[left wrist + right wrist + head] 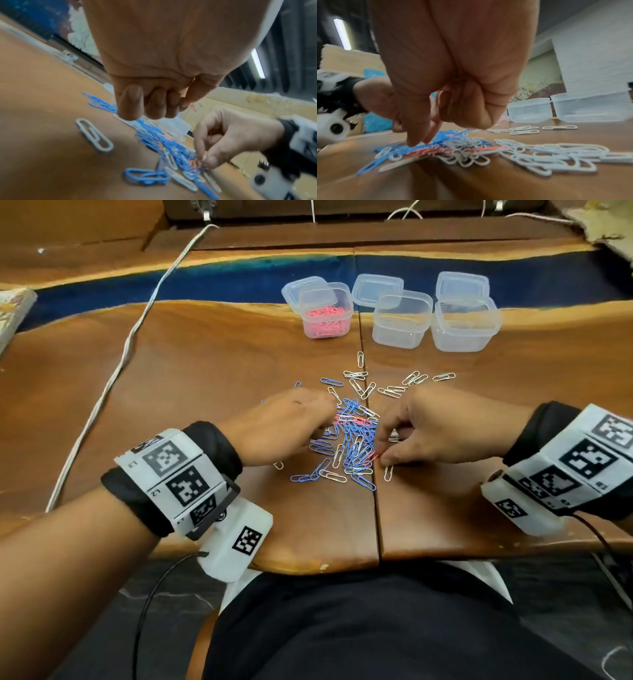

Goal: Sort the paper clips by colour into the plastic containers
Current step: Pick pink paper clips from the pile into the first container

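So the wooden counter point(205, 364) has three clear plastic containers point(400, 320) lined up at the far side; the left one point(325, 316) already holds a heap of pink clips, the other two look empty or close to it. In front of them sits the mixed pile of paper clips point(352, 440), mostly blue and white, with a few pink ones point(349, 419) left in the middle, so I'd say the pink round is nearly done. The clips lie flat with long axes pointing every which way, no common direction. The left hand point(284, 429) has its grip curled up and pinching what looks like a pink clip point(193, 106) between thumb and finger, dangling long axis downward. The right hand point(435, 433) is pinching at a pink clip point(373, 456) on the near edge of the pile, though whether it's really got hold I can't tell. Next move probably needs teasing the pinks free without dragging blue ones along, then a trip to the left container.
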Demonstrator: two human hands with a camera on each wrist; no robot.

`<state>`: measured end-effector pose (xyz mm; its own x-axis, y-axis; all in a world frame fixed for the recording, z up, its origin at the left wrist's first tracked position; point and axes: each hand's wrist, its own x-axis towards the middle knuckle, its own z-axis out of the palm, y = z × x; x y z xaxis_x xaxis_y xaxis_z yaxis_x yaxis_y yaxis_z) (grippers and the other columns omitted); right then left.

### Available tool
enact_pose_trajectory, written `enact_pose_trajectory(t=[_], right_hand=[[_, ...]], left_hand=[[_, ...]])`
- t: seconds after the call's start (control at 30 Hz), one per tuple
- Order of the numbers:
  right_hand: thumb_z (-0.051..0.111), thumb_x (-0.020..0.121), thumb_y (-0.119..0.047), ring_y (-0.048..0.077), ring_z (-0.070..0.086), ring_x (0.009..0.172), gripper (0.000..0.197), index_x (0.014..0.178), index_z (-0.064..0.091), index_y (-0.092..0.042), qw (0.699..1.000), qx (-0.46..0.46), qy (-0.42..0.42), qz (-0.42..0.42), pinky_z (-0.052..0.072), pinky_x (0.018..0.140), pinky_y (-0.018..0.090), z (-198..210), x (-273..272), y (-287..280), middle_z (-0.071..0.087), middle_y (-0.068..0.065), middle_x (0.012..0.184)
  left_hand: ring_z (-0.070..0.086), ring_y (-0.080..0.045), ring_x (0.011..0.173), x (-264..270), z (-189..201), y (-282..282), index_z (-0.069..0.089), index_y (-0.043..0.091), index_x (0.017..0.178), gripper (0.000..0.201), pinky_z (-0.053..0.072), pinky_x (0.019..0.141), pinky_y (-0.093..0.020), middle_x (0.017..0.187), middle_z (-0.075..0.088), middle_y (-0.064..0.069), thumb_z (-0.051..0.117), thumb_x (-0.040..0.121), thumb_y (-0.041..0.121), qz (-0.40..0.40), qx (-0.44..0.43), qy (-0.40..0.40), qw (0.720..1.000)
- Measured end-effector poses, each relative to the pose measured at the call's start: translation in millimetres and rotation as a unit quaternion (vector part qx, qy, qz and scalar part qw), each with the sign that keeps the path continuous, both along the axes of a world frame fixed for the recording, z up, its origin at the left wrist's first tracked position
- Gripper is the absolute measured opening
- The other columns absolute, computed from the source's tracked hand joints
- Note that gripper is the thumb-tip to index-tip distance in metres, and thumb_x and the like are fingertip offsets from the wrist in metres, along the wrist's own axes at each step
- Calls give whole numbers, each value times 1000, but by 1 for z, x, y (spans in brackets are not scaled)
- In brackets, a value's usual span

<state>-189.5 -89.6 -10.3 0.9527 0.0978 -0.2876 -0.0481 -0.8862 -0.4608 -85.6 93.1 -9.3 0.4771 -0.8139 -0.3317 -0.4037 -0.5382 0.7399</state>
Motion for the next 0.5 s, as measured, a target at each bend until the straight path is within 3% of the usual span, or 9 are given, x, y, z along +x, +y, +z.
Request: enact_pose_trajectory(t=[0.07,0.13,0.3,0.33,0.43,0.5], right_hand=[[77,78,-26,-6,48,53,5,76,72,-24,1000,-15,-15,11,34,48,12,-3,1,2,53,-24,52],[76,78,-26,-8,48,55,7,76,71,-22,999,-33,-26,19,34,49,11,-4,2,4,50,-9,49],[68,81,-20,10,46,54,8,73,67,-18,998,-48,6,39,34,49,17,-6,7,5,56,-3,60],[66,80,-19,11,45,54,9,72,64,-18,998,-52,4,46,33,49,19,-7,7,5,55,-3,60],[62,80,-16,13,39,52,10,71,60,-16,996,-63,1,69,30,48,20,-9,9,5,48,-3,57],[61,81,-13,13,37,53,11,71,58,-15,996,-46,6,72,30,48,19,-9,8,3,44,-4,56]], left_hand=[[22,-14,51,1,1,-3,31,24,58,31,19,41,-20,57,28,7,40,87,17,47,-15,77,996],[18,-16,52,0,2,-5,30,22,58,29,13,46,-21,58,26,4,41,83,16,99,-36,123,987],[14,-14,49,5,1,-5,56,-3,70,21,8,49,-25,44,31,7,44,83,7,159,-105,206,960],[14,-14,48,7,1,-5,58,-3,67,21,8,48,-23,46,34,3,45,80,7,169,-115,225,953],[14,-12,45,10,-2,-6,48,16,43,36,9,47,-20,64,60,-14,42,77,4,191,-144,269,933],[15,-11,43,11,-4,-7,44,17,47,36,10,45,-19,69,62,-15,38,80,3,206,-149,303,919]])
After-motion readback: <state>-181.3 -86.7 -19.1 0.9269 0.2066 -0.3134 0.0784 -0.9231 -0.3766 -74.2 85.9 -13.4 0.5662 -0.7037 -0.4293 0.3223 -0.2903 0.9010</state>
